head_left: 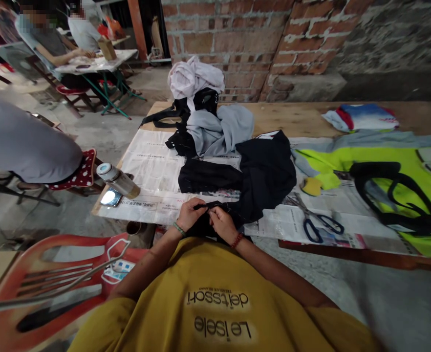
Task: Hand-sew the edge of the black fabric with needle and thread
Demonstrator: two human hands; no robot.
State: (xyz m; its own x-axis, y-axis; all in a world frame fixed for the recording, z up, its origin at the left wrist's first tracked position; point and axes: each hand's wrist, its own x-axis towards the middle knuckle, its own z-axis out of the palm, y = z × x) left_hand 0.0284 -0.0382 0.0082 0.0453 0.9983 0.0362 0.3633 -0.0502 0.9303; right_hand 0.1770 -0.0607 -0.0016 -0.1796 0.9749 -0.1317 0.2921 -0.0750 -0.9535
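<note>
Both hands meet at the table's near edge on a black garment (267, 171). My left hand (191, 214), with a green bracelet at the wrist, pinches a dark edge of the cloth between thumb and fingers. Close beside it, my right hand (223, 224), wearing a red bead bracelet, is closed on the same cloth. Any small item between the fingertips is too small to make out. The garment spreads from my hands up and to the right, and one black leg or sleeve (210, 177) lies flat beyond my left hand.
Blue-handled scissors (316, 220) and yellow chalk (311, 186) lie right on newspaper (145, 161). A bottle (118, 179) and phone (111, 197) are left. Grey cloth (219, 129), neon fabric (369, 161) and black straps (395, 195) cover other parts. A red chair (65, 244) stands left; people sit beyond.
</note>
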